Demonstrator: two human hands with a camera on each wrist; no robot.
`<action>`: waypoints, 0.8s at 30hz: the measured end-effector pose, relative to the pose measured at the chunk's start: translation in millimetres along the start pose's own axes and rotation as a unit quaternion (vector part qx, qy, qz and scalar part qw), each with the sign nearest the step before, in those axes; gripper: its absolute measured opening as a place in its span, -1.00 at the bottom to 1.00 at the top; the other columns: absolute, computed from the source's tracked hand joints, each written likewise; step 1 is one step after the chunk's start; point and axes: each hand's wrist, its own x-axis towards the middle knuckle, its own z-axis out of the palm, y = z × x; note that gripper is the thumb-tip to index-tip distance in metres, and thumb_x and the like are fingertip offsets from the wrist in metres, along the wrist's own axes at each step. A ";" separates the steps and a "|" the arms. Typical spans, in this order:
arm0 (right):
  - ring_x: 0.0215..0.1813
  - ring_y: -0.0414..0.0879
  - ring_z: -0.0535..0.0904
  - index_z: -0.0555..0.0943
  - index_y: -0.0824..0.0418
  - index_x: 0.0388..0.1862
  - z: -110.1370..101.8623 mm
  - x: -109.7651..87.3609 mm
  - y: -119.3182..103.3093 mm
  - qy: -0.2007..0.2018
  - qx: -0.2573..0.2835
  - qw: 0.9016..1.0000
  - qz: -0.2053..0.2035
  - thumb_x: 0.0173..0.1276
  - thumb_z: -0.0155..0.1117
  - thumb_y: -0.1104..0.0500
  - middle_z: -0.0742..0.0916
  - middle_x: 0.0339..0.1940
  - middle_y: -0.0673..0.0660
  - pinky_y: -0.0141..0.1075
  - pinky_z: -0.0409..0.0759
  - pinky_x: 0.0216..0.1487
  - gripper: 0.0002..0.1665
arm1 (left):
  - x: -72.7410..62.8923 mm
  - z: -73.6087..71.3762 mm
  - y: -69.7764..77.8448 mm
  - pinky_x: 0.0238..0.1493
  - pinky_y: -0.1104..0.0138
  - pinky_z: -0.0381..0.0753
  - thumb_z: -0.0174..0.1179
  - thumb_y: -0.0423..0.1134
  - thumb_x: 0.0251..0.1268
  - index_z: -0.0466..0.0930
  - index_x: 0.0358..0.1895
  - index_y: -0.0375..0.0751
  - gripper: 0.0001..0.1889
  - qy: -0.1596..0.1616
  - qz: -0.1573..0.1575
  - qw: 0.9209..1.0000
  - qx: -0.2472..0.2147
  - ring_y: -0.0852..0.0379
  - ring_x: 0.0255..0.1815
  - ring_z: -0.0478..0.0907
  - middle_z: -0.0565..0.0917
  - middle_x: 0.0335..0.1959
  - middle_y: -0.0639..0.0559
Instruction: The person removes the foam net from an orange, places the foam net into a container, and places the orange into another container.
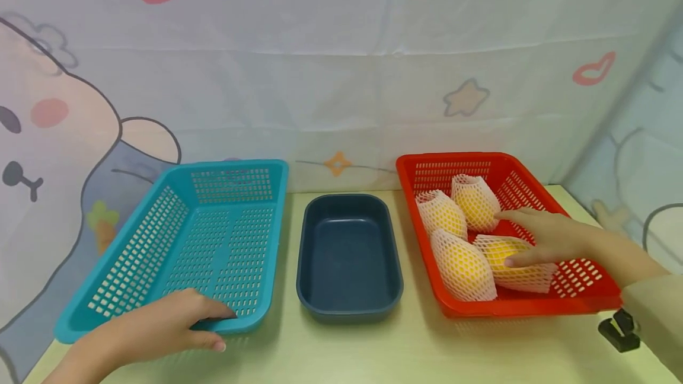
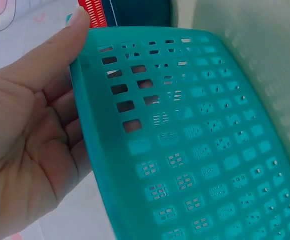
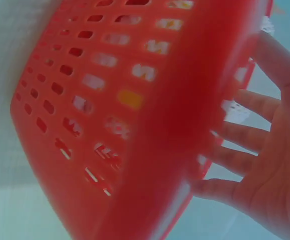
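Gripping the near rim of a turquoise perforated basket (image 1: 227,239) between thumb and fingers of the left hand (image 1: 173,322). Reaching with the right hand (image 1: 555,236), fingers spread apart, into a red perforated basket (image 1: 533,307) containing four foam-netted yellow fruits (image 1: 464,265). Between baskets: a navy tub (image 1: 349,265).

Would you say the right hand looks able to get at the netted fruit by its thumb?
Probably yes: the right hand is over the red basket, and nothing visible lies between it and that netted fruit.
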 end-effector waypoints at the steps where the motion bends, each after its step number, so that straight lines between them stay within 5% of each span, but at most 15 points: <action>1: 0.21 0.37 0.32 0.35 0.37 0.25 0.9 1.4 0.6 -0.007 0.003 1.000 0.005 -0.03 0.39 -0.29 0.50 0.18 0.36 0.26 0.35 0.07 0.04 | 0.0 0.4 -0.1 -0.41 0.45 0.50 0.15 0.05 0.20 0.61 -0.06 -0.24 -0.56 0.001 0.001 1.000 -0.002 0.46 -0.38 0.41 0.59 -0.30 0.33; 9: 0.18 0.32 0.36 0.38 0.34 0.21 8.0 8.0 5.3 -0.052 0.046 0.997 0.028 -0.07 0.44 -0.23 0.52 0.15 0.33 0.27 0.35 0.07 -0.01 | -1.0 3.5 -3.1 -0.45 0.47 0.47 0.15 0.02 0.21 0.62 -0.09 -0.25 -0.60 0.008 0.017 1.000 -0.009 0.47 -0.42 0.39 0.55 -0.38 0.37; 16: 0.05 0.20 0.44 0.38 0.40 0.12 14.2 10.6 6.6 -0.064 0.049 0.996 0.024 -0.08 0.45 -0.22 0.56 0.01 0.22 0.19 0.42 0.05 -0.04 | -1.4 1.0 -3.0 -0.45 0.47 0.45 0.15 0.05 0.19 0.61 -0.05 -0.29 -0.54 -0.006 -0.007 1.000 -0.019 0.45 -0.43 0.37 0.54 -0.38 0.37; 24: -0.17 -0.07 0.43 0.37 0.35 0.02 22.9 12.9 7.6 -0.095 0.074 0.991 0.049 -0.12 0.48 -0.20 0.53 -0.20 0.04 -0.22 0.50 -0.21 -0.10 | -0.3 1.2 -3.7 -0.38 0.45 0.52 0.15 0.07 0.17 0.61 -0.02 -0.31 -0.49 -0.009 -0.012 1.000 -0.017 0.44 -0.34 0.44 0.64 -0.25 0.25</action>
